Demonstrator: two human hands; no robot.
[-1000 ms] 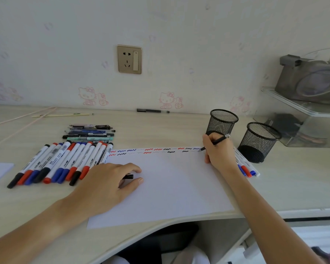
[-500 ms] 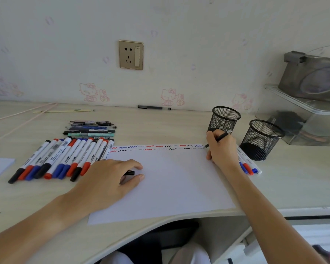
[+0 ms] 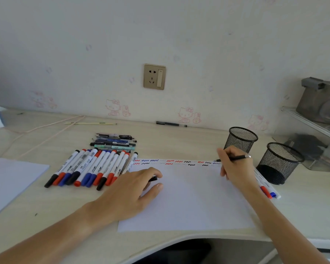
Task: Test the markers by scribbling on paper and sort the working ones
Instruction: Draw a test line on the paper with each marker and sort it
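A white sheet of paper (image 3: 191,199) lies on the desk, with red, blue and black squiggles along its far edge. My right hand (image 3: 234,166) grips a thin black pen (image 3: 236,158) whose tip touches the paper's far right corner. My left hand (image 3: 130,193) rests on the paper's left side and holds a small black cap (image 3: 153,179) under its fingers. A row of several white markers (image 3: 91,168) with black, red and blue caps lies to the left of the paper. A few markers (image 3: 267,190) lie by my right wrist.
Two black mesh cups (image 3: 240,139) (image 3: 280,161) stand right of the paper. Several thin pens (image 3: 114,142) lie behind the marker row. A black pen (image 3: 171,124) lies by the wall. More paper (image 3: 10,180) sits far left, a clear shelf (image 3: 312,138) far right.
The pen tip in my right hand has moved right along the far edge of the paper to its corner. My left hand has stayed on the paper. The view has tilted up slightly.
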